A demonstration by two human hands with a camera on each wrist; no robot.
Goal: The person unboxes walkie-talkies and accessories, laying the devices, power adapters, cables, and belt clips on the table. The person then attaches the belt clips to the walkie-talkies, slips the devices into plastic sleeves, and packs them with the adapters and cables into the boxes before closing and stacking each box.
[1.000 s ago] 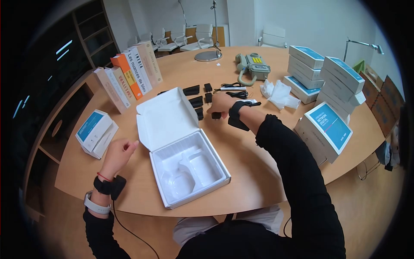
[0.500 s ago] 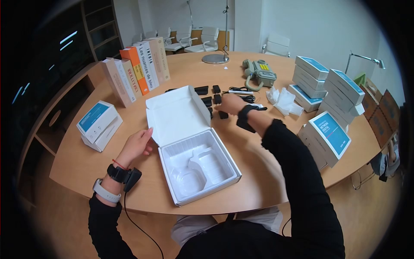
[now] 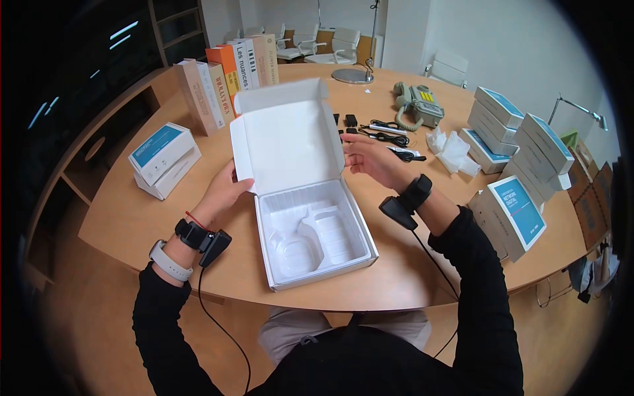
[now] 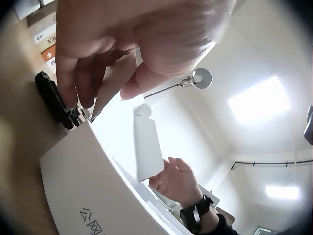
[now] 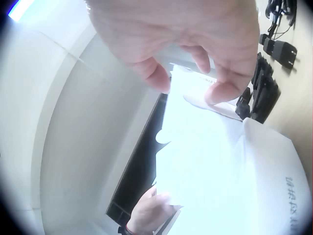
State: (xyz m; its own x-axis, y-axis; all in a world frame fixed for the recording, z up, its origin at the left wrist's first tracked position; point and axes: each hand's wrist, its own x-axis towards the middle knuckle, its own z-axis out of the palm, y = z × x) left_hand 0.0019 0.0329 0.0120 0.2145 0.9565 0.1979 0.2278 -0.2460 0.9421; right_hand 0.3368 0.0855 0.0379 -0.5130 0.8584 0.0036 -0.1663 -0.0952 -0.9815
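An open white box (image 3: 316, 245) with a moulded empty tray lies on the round wooden table (image 3: 132, 224) in front of me. Its lid (image 3: 288, 135) stands raised, nearly upright. My left hand (image 3: 226, 190) holds the lid's left edge; the left wrist view shows the fingers (image 4: 85, 93) and thumb pinching the side flap (image 4: 113, 81). My right hand (image 3: 361, 156) holds the lid's right edge, with thumb and fingers (image 5: 222, 88) pinching that flap (image 5: 195, 73) in the right wrist view. Black adapters (image 5: 264, 90) lie just behind the lid.
Black adapters and cables (image 3: 382, 135) lie behind the box, with clear bags (image 3: 454, 148) and an old telephone (image 3: 420, 104) beyond. Books (image 3: 224, 79) stand at the back left. Blue-and-white boxes sit at left (image 3: 163, 155) and stacked at right (image 3: 522, 135).
My right hand left the black adapters and came to the lid's right edge. My left hand moved from the table to the lid's left edge. The lid rose from leaning back to nearly upright.
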